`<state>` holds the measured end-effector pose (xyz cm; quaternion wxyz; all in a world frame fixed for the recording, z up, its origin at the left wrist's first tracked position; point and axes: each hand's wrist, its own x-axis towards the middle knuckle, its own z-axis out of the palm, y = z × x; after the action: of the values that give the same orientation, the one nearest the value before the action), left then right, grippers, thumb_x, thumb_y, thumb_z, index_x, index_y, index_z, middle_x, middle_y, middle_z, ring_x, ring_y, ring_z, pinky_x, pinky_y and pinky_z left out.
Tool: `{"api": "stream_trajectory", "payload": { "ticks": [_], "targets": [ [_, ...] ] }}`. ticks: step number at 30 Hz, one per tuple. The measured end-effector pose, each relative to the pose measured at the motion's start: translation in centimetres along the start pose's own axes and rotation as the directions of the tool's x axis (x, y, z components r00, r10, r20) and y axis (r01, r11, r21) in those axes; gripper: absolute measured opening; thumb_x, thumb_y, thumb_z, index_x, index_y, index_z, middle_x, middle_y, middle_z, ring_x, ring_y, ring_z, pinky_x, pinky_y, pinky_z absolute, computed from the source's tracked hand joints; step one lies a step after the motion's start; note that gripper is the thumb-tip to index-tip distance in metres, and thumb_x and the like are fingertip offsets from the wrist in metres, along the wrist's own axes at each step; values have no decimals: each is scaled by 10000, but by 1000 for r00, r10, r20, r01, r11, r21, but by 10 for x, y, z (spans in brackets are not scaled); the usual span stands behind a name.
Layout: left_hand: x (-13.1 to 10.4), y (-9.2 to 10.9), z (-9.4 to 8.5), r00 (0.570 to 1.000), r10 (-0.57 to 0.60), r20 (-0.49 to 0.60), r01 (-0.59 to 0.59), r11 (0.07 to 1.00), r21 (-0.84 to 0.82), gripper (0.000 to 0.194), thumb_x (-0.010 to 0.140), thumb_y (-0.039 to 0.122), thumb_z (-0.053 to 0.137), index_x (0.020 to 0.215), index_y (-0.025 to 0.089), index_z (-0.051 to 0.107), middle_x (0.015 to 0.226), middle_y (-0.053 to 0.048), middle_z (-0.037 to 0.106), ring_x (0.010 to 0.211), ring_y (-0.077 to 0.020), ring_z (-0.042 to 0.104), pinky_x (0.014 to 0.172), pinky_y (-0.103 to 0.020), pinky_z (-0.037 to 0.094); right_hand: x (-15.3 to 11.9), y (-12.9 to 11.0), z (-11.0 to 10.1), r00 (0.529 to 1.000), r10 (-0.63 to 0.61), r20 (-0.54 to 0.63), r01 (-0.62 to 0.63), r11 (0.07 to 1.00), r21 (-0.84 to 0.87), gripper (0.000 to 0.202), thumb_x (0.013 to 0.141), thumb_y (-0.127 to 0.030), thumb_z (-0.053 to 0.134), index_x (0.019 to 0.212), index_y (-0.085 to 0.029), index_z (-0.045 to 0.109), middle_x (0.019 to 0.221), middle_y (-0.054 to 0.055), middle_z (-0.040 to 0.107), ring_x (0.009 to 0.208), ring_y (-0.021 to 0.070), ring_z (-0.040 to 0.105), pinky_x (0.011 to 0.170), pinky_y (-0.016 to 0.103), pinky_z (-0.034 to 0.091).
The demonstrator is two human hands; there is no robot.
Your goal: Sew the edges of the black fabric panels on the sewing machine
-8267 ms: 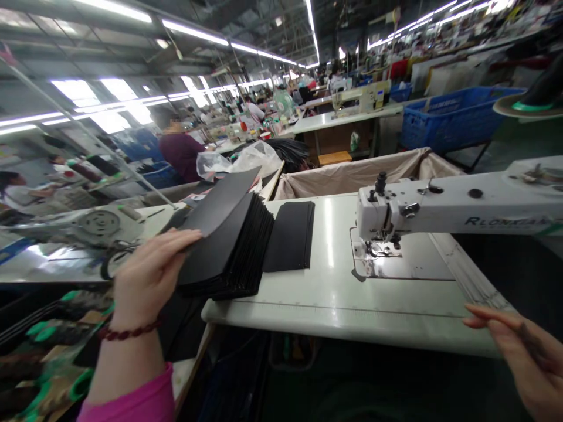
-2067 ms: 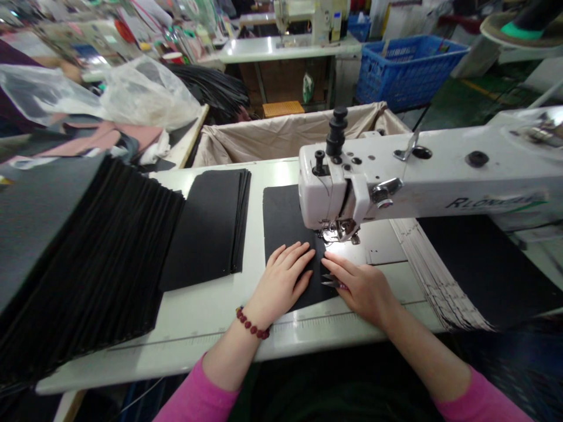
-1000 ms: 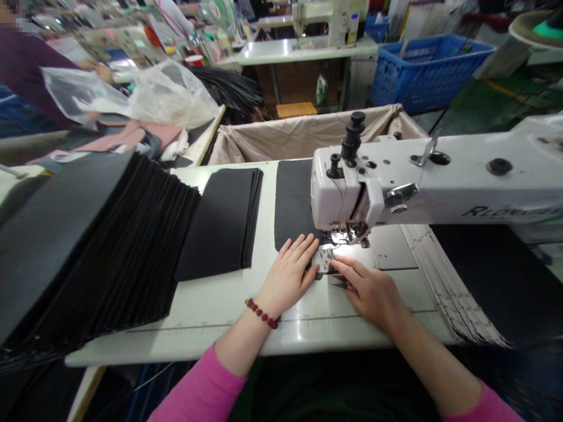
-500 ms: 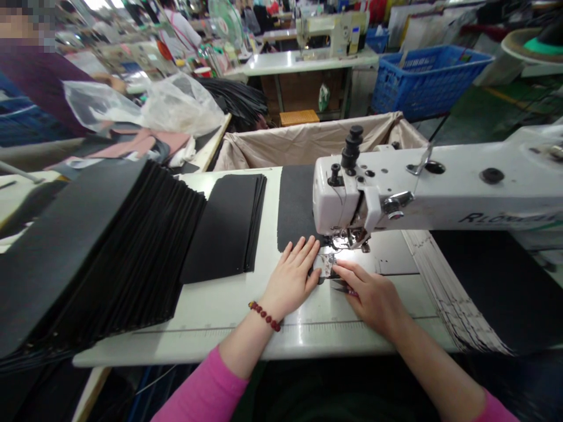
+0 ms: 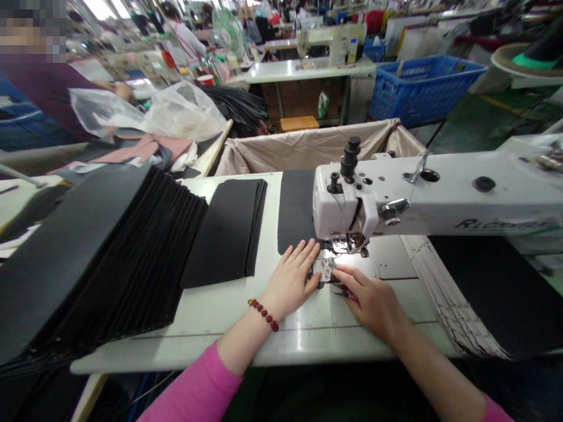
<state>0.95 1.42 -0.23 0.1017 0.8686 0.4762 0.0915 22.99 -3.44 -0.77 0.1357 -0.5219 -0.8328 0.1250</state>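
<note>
My left hand (image 5: 294, 276) lies flat with fingers stretched over the near edge of a black panel (image 5: 294, 211) beside the needle area of a white sewing machine (image 5: 338, 202). Its thumb touches a small metal plate (image 5: 324, 269). Just right of that plate, my right hand (image 5: 373, 299) has its index fingertip at the plate's edge, other fingers curled around small scissors (image 5: 352, 295), mostly hidden in the palm. A thin stack of black panels (image 5: 224, 228) lies to the left.
A tall pile of black panels (image 5: 79, 234) leans at the far left. More panels with pale edges (image 5: 497, 287) lie at the right. Behind the table (image 5: 211, 346) are a cloth-lined bin (image 5: 281, 153), a blue basket (image 5: 422, 88) and a person (image 5: 48, 88) at the upper left.
The view has tilted slightly, so the scene sits a little lower. Both hands keep nearly the same places by the machine.
</note>
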Motion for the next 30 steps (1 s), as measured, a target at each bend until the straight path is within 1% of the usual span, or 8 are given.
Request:
{"api": "stream_trajectory", "payload": {
  "ticks": [12, 16, 23, 28, 30],
  "targets": [
    [3, 1, 1, 1000, -20, -20, 19, 1000, -21, 632, 937, 364, 480, 1513, 235, 252, 1573, -35, 282, 1456, -228, 230, 1194, -446, 184, 0, 0, 0, 1000, 2, 5, -2, 1000, -24, 577, 817, -127, 532, 1373, -269, 471, 1431, 23, 500, 912, 210, 662, 764, 330, 520],
    [2, 1, 1, 1000, -12, -20, 12, 1000, -28, 614, 943, 368, 463, 1509, 247, 259, 1571, -31, 288, 1450, -232, 244, 1189, -448, 188, 0, 0, 1, 1000, 1, 13, -1, 1000, -20, 571, 827, -137, 525, 1380, -268, 464, 1435, 25, 494, 929, 219, 660, 774, 345, 520],
    [3, 1, 2, 999, -15, -46, 14, 1000, -19, 606, 935, 394, 471, 1494, 237, 297, 1560, -42, 316, 1442, -238, 265, 1176, -442, 202, -1, -2, -2, 1000, -1, -28, 1, 1000, 12, 555, 827, -130, 531, 1363, -265, 477, 1401, 34, 524, 990, 217, 650, 811, 332, 516],
    [5, 4, 1, 994, -25, -103, 22, 999, -34, 584, 914, 384, 519, 1454, 224, 370, 1525, -57, 385, 1415, -252, 316, 1156, -438, 228, -3, -4, -3, 996, -2, -86, 5, 999, 38, 520, 834, -136, 548, 1335, -263, 495, 1347, 39, 565, 1023, 215, 638, 847, 322, 509],
    [4, 8, -4, 991, -35, -125, 31, 999, -35, 523, 911, 390, 532, 1397, 218, 446, 1470, -69, 465, 1367, -261, 389, 1127, -432, 272, -5, -4, -3, 993, -2, -121, 9, 998, 55, 499, 841, -142, 552, 1323, -263, 502, 1325, 42, 578, 1035, 218, 631, 853, 317, 505]
  ]
}}
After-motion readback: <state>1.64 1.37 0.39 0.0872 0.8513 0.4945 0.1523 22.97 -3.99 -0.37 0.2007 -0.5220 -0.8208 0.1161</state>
